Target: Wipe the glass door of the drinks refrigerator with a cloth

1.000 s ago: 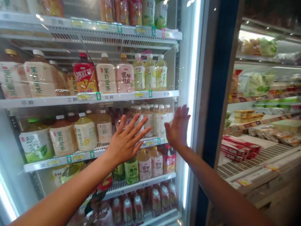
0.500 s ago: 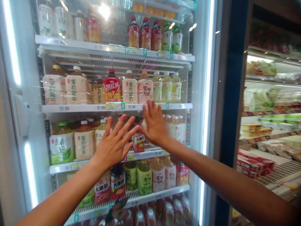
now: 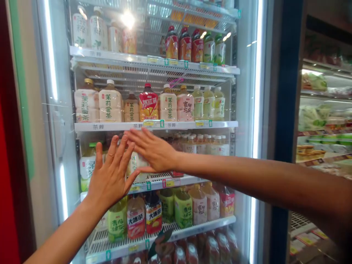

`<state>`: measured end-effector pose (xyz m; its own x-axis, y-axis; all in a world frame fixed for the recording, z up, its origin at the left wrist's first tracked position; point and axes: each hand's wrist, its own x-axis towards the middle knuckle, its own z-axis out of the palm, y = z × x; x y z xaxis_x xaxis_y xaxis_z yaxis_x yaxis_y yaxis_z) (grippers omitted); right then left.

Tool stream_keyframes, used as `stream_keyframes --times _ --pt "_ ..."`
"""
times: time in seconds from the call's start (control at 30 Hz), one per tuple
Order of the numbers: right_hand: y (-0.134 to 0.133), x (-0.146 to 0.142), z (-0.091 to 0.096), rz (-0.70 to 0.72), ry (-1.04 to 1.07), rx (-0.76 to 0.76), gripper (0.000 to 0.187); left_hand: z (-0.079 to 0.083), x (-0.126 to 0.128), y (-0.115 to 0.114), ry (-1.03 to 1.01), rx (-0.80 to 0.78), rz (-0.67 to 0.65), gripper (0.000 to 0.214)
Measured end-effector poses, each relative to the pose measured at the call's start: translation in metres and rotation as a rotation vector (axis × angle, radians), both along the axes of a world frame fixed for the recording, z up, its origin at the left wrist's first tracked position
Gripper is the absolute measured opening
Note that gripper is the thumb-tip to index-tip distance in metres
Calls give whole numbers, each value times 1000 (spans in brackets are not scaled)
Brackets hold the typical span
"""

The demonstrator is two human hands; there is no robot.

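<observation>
Head view: left grip [image 3: 108,179] spread wide, right grip [image 3: 156,153] stretched flat, before bottles [image 3: 148,102].

Red panel [image 3: 9,154] at far left, dark blue post [image 3: 287,110], wrapped greens [image 3: 313,115] on shelves [image 3: 315,161] at right

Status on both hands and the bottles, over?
Left hand open, empty. Right hand open, empty. Bottles on shelves. Both hands block some from view.
</observation>
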<state>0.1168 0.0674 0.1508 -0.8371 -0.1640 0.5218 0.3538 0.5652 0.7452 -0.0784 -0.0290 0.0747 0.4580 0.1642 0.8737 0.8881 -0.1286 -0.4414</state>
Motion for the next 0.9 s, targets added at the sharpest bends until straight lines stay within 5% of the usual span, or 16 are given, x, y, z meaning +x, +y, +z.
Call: stream_keyframes --times 0.1,0.23,0.3,0.37,0.47,0.53,0.6,0.7,0.77,0.83,0.9 --pt "-4 -7 -6 40 -233 42 91 -5 -9 -7 3 7 -1 87" --pt "8 9 76 -94 201 -22 81 -8 -15 -7 13 10 20 84" --pt "12 15 94 -136 413 -55 81 -8 -15 -4 8 6 25 83" --pt "10 17 72 -106 349 -31 87 -9 -12 -2 3 9 21 82" --pt "2 16 2 -7 -122 51 92 -10 -8 0 7 21 3 82" --pt "1 18 -16 4 -305 80 93 -10 -5 0 14 17 -5 83" --pt "5 26 10 -48 -193 60 94 -10 -2 0 17 4 1 85" --pt "17 40 83 -135 271 -26 89 -8 2 0 26 -1 13 85" --pt "22 47 101 -139 450 -58 90 -5 7 2 32 2 12 85" --pt "22 51 77 -93 374 -54 96 -2 13 4 37 5 8 84" --pt "19 53 28 -23 114 -26 98 1 20 7 42 7 7 83"
